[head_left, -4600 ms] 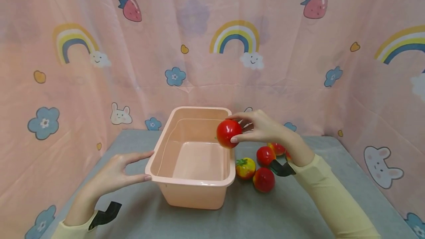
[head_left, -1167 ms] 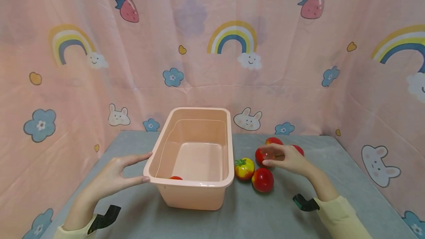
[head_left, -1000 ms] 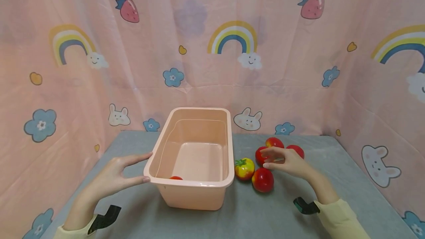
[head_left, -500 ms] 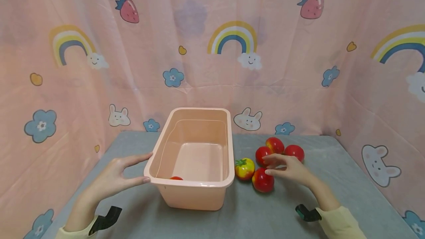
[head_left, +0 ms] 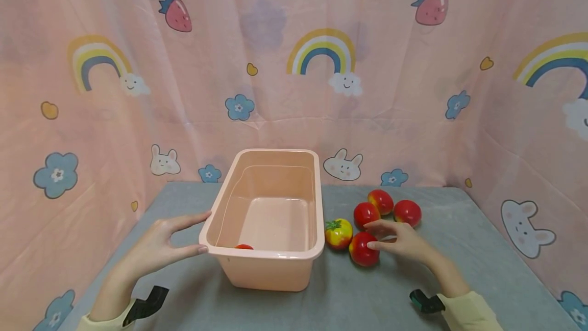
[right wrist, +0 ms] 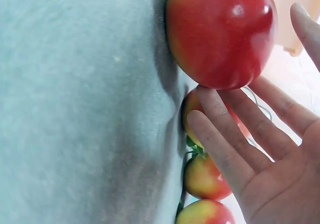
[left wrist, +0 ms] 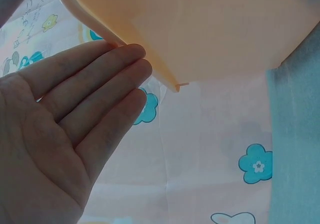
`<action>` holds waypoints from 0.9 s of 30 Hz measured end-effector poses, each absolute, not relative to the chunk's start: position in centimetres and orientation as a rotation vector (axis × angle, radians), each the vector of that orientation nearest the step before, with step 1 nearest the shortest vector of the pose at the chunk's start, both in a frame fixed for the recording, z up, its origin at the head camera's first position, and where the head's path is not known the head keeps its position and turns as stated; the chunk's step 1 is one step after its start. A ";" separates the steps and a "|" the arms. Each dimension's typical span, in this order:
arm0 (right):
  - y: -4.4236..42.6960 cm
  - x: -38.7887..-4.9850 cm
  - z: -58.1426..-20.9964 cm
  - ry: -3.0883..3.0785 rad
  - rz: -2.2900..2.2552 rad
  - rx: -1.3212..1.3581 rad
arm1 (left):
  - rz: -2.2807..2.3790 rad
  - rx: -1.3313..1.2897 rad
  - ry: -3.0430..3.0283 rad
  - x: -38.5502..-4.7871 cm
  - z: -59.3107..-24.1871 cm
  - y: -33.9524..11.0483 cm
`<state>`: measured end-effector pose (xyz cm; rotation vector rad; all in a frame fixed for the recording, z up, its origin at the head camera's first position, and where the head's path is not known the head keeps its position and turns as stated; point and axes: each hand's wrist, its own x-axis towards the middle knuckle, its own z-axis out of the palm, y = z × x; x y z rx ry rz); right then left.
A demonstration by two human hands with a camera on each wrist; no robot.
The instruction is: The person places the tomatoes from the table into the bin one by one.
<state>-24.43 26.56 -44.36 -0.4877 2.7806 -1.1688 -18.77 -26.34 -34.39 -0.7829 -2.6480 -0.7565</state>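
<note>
A peach plastic basin stands mid-table, a sliver of a red tomato showing inside behind its near wall. My left hand touches the basin's left rim with thumb and fingertips spread; the left wrist view shows its fingers straight against the rim. On the right, my right hand is at the nearest red tomato. In the right wrist view its fingers are fairly straight, fingertips at the tomato, the thumb apart from it.
Beside the basin sits a yellow-red tomato with a green calyx. Behind the right hand are more red tomatoes: one near, one farther back, one to the right. A patterned pink curtain borders the grey table.
Earlier the right hand held a red tomato over the basin; a red one now lies inside. Since then that hand has come from the back tomatoes toward the nearest one. The left hand stays.
</note>
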 end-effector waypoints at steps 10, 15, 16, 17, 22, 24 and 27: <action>26.4 -24.2 -44.9 2.728 -1.208 -0.484 | -0.775 -0.785 -2.644 -18.9 -34.5 -26.4; 26.4 -24.1 -45.1 2.733 -1.184 -0.486 | -0.782 -0.799 -2.633 -18.9 -34.5 -26.4; 26.4 -24.1 -45.1 2.735 -1.180 -0.488 | -0.781 -0.800 -2.633 -18.9 -34.5 -26.4; 26.4 -24.1 -45.1 2.735 -1.176 -0.492 | -0.781 -0.800 -2.633 -18.9 -34.5 -26.4; 26.4 -24.1 -45.2 2.732 -1.179 -0.508 | -0.777 -0.796 -2.640 -18.9 -34.5 -26.4; 26.5 -24.1 -45.1 2.728 -1.183 -0.514 | -0.774 -0.795 -2.641 -18.9 -34.5 -26.4; 26.6 -24.0 -45.1 2.723 -1.185 -0.535 | -0.769 -0.792 -2.642 -18.9 -34.5 -26.4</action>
